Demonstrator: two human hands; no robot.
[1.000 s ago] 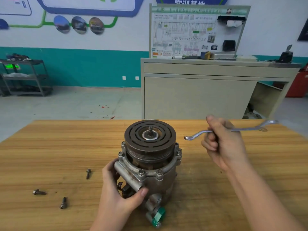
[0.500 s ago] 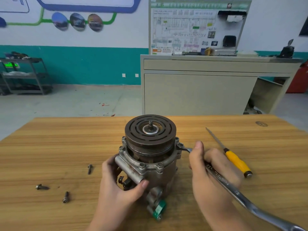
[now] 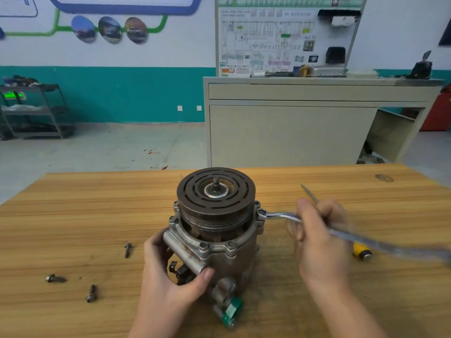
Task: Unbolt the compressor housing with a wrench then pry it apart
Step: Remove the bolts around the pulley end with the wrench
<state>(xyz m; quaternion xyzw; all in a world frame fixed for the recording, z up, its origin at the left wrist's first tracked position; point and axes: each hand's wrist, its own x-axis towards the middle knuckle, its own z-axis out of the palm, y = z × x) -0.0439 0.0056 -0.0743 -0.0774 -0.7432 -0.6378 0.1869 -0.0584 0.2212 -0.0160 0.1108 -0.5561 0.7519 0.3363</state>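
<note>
The compressor [image 3: 214, 230] stands upright near the middle of the wooden table [image 3: 73, 215], with the left hand [image 3: 168, 272] wrapped around its lower left side to brace it. The right hand [image 3: 319, 242] is closed on the wrench [image 3: 280, 215], whose ring end sits on a flange bolt [image 3: 261, 212] on the housing's right rim. So the handle's long axis runs out right from that bolt, pretty blurry, and the swing probably pivots there; 3 bolts [image 3: 91, 293] lie loose off to the left.

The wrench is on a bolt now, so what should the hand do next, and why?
Probably swing the wrench round to loosen that bolt. Its ring end sits over the bolt, the right hand grips the handle, and the left hand steadies the compressor. Three bolts already lie loose on the table.
</note>
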